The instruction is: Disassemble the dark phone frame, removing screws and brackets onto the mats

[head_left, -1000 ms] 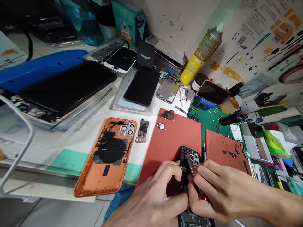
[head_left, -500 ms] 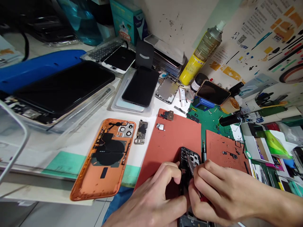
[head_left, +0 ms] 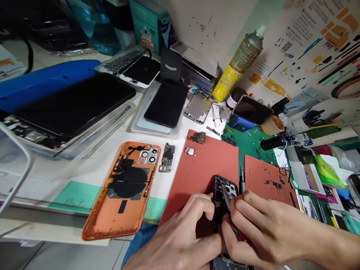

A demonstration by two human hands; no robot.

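Note:
A dark phone housing [head_left: 218, 204] with a camera frame at its top lies on the red mat [head_left: 209, 157]. My left hand [head_left: 182, 236] is curled round the housing's left side, fingers gripping its edge. Pinched in my right hand [head_left: 258, 225] are metal tweezers [head_left: 226, 195], their tips inside the upper part of the housing. Something red shows beneath my right fingers, mostly hidden. Left of the mat lie an orange phone back [head_left: 128, 206] and a small circuit board [head_left: 168, 157]. Camera modules [head_left: 199, 137] rest at the mat's top.
A screwdriver [head_left: 242, 180] lies between the mat and a second red mat [head_left: 263, 170] with small parts. Behind are a black phone [head_left: 167, 103], a yellow spray can [head_left: 239, 63] and a propped phone [head_left: 253, 109]. A large screen [head_left: 78, 103] sits at left; tools and boxes crowd the right.
The fingers of my right hand have shifted slightly left over the housing. The tweezers and my left hand look almost unmoved.

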